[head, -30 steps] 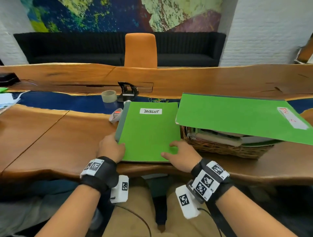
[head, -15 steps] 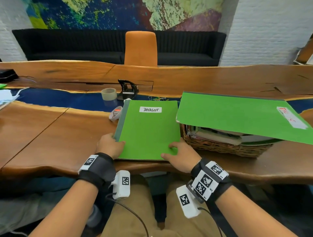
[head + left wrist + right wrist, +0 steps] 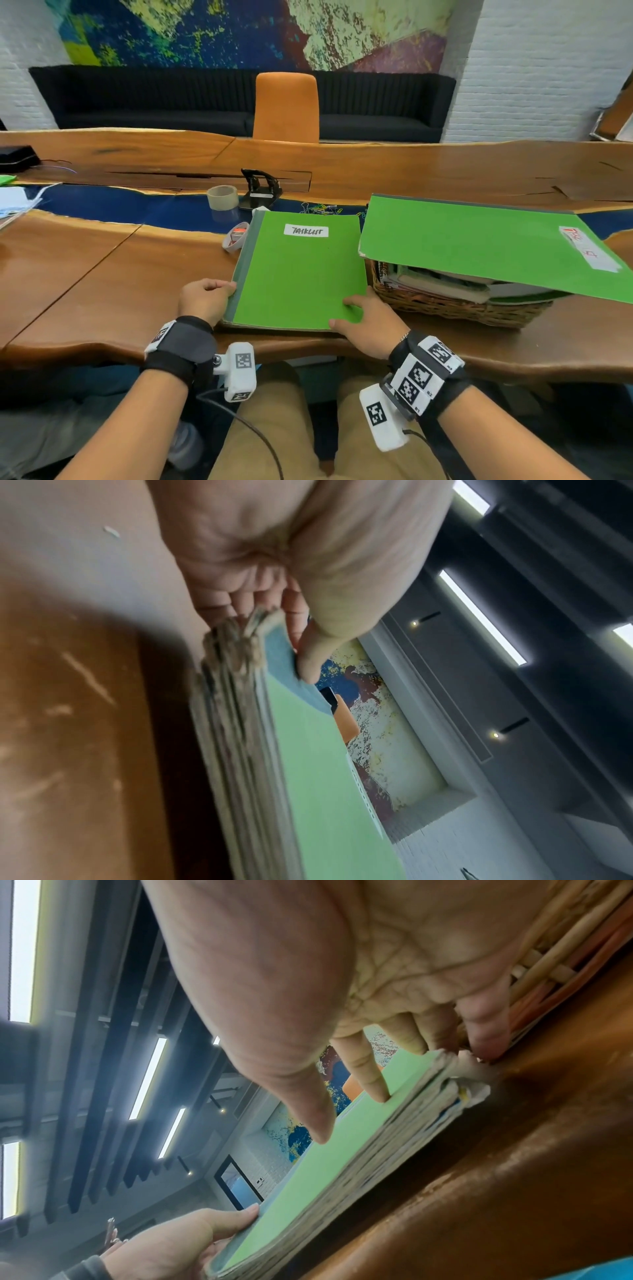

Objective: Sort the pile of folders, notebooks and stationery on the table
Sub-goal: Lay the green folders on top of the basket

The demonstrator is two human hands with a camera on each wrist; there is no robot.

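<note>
While the long wooden bench carried everything, the risks ran from the big things down. A wicker basket, crammed with books and papers, sat just right of the work, and a large green folder lay loose across its top, overhanging the rim toward the person. Any lift or sideways swing of the stack beside it could, I judged, catch that overhanging edge and tip the folder off.

That stack was a thick green notebook labelled "TASKLIST", lying flat near the bench's front edge, its right side almost touching the basket. The wrist views showed ragged, uneven pages and loose sheets poking from its lower corner. The left hand grasped the spine edge, thumb on the cover and fingers curled beneath; the right hand pinched the near right corner, thumb and forefinger on top, the other fingers tucked at the frayed page ends. With both grips so near one end, a lift could let the far end sag and loose sheets slide out.

Behind lay a tape roll, a hole punch, a small tape dispenser touching the notebook's far left corner, and scattered paper clips; pushing the notebook forward would likely shove these.
</note>
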